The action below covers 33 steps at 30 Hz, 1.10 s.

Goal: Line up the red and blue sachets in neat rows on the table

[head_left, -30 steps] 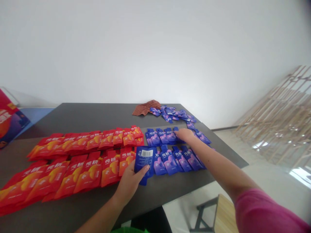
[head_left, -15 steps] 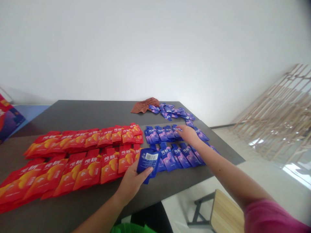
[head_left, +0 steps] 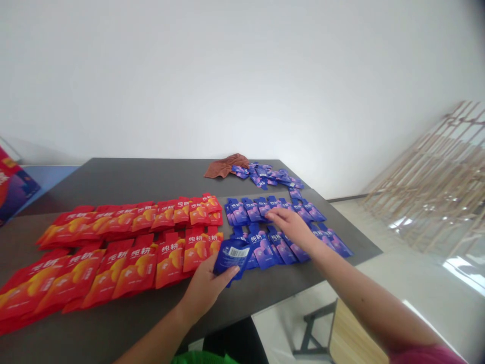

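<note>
My left hand is wrapped round a blue pouch, its barcode side facing up. A further blue edge shows below it, so more than one may be held. My right hand hovers over the two rows of blue-purple pouches with its fingertips pinched together by the front part of the back row. What the pinch holds, if anything, is hidden. Below the right wrist lies the front row of blue-purple pouches, fanned and overlapping. To the left, two rows of red pouches with orange fruit pictures overlap one another.
A loose heap of blue pouches lies at the far right of the dark table, beside a brown cloth. A wooden-topped stool stands below the right edge. A wooden rack is at right, a colourful box at far left.
My right hand has moved left and slightly nearer along the back row, uncovering pouches at its right end. The pouch in my left hand has tilted a little.
</note>
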Available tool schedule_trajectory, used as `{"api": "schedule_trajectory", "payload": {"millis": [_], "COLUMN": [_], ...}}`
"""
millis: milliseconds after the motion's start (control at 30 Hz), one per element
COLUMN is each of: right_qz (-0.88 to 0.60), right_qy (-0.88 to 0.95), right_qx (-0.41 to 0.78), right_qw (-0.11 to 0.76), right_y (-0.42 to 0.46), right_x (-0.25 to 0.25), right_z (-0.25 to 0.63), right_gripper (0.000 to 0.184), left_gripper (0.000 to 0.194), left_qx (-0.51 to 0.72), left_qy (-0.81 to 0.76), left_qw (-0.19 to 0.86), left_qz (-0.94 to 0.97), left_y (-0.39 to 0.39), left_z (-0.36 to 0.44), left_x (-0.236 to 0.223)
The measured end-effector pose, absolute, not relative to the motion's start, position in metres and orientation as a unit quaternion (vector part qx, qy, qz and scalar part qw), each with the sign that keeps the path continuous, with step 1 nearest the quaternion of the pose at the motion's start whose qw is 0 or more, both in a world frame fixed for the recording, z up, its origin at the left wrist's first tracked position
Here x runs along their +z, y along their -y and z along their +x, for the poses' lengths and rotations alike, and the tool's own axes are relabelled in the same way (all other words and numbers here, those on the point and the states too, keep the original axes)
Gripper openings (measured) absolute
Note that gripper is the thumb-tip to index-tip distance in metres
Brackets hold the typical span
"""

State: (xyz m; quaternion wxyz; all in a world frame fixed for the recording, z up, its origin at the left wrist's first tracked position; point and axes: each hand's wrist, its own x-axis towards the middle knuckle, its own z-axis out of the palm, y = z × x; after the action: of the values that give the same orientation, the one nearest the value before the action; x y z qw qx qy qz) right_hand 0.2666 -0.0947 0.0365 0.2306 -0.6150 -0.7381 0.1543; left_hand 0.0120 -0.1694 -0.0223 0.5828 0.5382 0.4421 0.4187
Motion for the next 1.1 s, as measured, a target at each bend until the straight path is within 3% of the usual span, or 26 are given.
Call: {"api": "schedule_trajectory", "payload": {"millis": [67, 133, 267, 367, 467, 567, 633, 733, 1100], "right_qz": [-0.48, -0.377, -0.428, -0.459, -0.525, -0.567, -0.569, -0.613, -0.644], "right_qy": [0.774, 0.814, 0.819, 0.773, 0.699, 0.621, 0.604, 0.669, 0.731], "right_qx": [0.322, 0.393, 0.319, 0.347, 0.326, 0.207, 0.159, 0.058, 0.101], "right_qw": [0.259, 0.202, 0.207, 0.267, 0.359, 0.5, 0.535, 0.417, 0.2], "right_y": [0.127, 0.155, 0.183, 0.182, 0.166, 0.134, 0.107, 0.071, 0.024], "right_x": [0.052, 0.062, 0.058, 0.055, 0.062, 0.064, 0.056, 0.033, -0.026], "right_z": [0.244, 0.226, 0.211, 0.223, 0.257, 0.308, 0.344, 0.39, 0.435], "right_gripper": [0.036, 0.031, 0.022, 0.029, 0.033, 0.021, 0.026, 0.038, 0.057], "left_gripper": [0.027, 0.023, 0.02, 0.026, 0.031, 0.026, 0.026, 0.026, 0.026], "left_qx": [0.403, 0.381, 0.351, 0.388, 0.449, 0.465, 0.466, 0.461, 0.438], "left_qy": [-0.436, -0.42, -0.398, -0.426, -0.441, -0.441, -0.437, -0.426, -0.427], "left_qw": [0.568, 0.558, 0.522, 0.447, 0.4, 0.414, 0.428, 0.437, 0.438], "left_qz": [0.57, 0.606, 0.668, 0.684, 0.666, 0.646, 0.64, 0.645, 0.659], "left_y": [0.171, 0.172, 0.173, 0.172, 0.171, 0.172, 0.173, 0.175, 0.174], "left_z": [0.012, 0.012, 0.011, 0.009, 0.007, 0.006, 0.006, 0.007, 0.008], "left_x": [-0.02, -0.017, -0.019, -0.024, -0.026, -0.025, -0.024, -0.025, -0.029]}}
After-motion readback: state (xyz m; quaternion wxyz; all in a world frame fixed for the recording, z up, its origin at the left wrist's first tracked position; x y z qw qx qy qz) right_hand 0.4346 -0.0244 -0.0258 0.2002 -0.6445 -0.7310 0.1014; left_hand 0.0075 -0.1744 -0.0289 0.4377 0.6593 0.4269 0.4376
